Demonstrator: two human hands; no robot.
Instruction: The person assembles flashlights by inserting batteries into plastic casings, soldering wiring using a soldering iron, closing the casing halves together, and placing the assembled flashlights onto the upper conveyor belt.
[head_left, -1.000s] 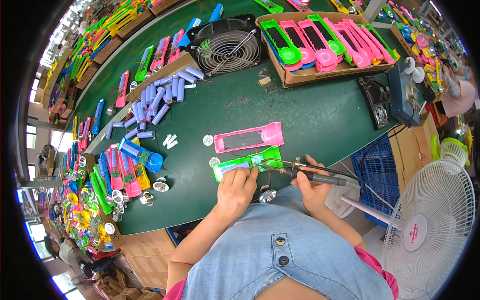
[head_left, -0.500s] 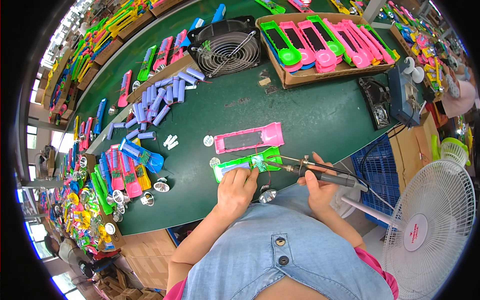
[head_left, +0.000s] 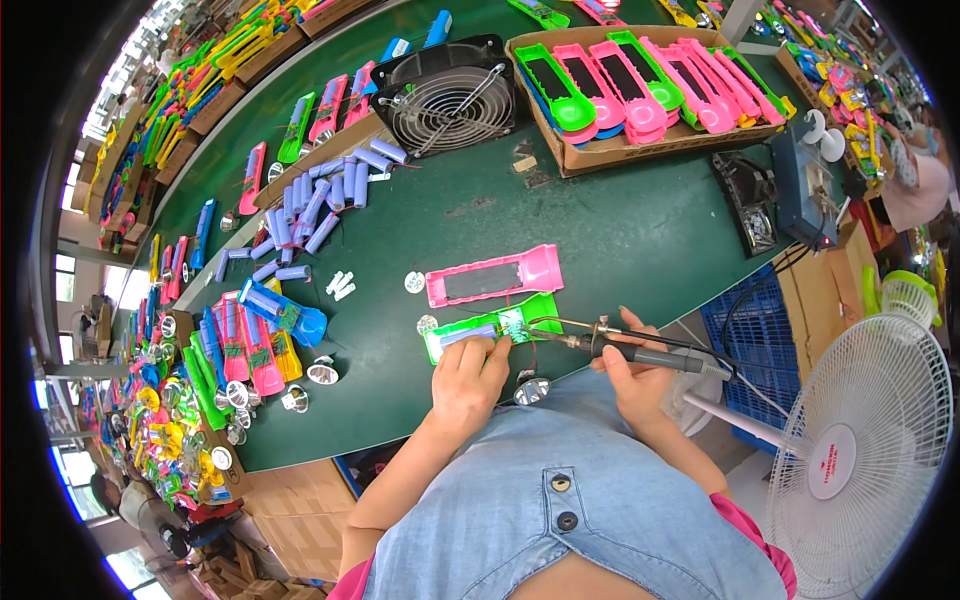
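Observation:
My left hand (head_left: 465, 382) is closed at the near edge of a green plastic flashlight housing (head_left: 545, 310), its fingertips pressed together beside the circuit board. Inside the housing lie a purple battery cell (head_left: 468, 335) and a small green circuit board (head_left: 512, 323). My right hand (head_left: 637, 378) grips a soldering iron (head_left: 655, 357) with a thin metal feed tube along it; both tips point at the board. From the housing a wire runs to a silver reflector (head_left: 532, 391) near the table edge. Just beyond lies a pink housing (head_left: 540, 268) with a dark panel.
Purple cells (head_left: 320, 205) are heaped at the left, behind filled housings (head_left: 262, 365). A black metal-grilled fan (head_left: 450, 105) and a cardboard box (head_left: 640, 153) of housings stand at the back. A blue-grey soldering unit (head_left: 803, 185) sits at the right, above a white fan (head_left: 850, 460).
The soldering iron and my right hand have shifted slightly left at the board. My left hand keeps its place on the green housing. The whole view has moved a little.

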